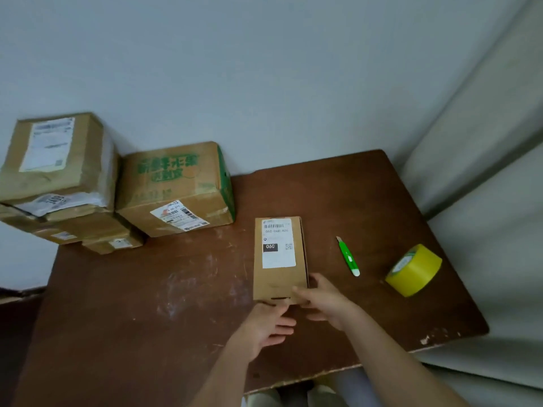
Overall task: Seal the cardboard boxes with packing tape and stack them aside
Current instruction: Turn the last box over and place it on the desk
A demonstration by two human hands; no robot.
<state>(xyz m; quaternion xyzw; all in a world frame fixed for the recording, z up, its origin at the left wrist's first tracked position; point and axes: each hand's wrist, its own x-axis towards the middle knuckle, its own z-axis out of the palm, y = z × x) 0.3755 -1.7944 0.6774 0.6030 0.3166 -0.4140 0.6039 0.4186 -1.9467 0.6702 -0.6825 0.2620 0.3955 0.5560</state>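
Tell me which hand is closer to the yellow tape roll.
Right. The right hand grips the small box's near right corner, on the side toward the tape roll. The left hand sits at the box's near edge, farther from it.

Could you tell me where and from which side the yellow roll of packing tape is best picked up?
Grip the yellow roll of packing tape across its broad curved outer band, coming from above: it stands tilted on edge on the brown wooden table, nothing touching it.

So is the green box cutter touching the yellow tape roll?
Apart. The head view shows bare brown table between the green box cutter and the yellow tape roll.
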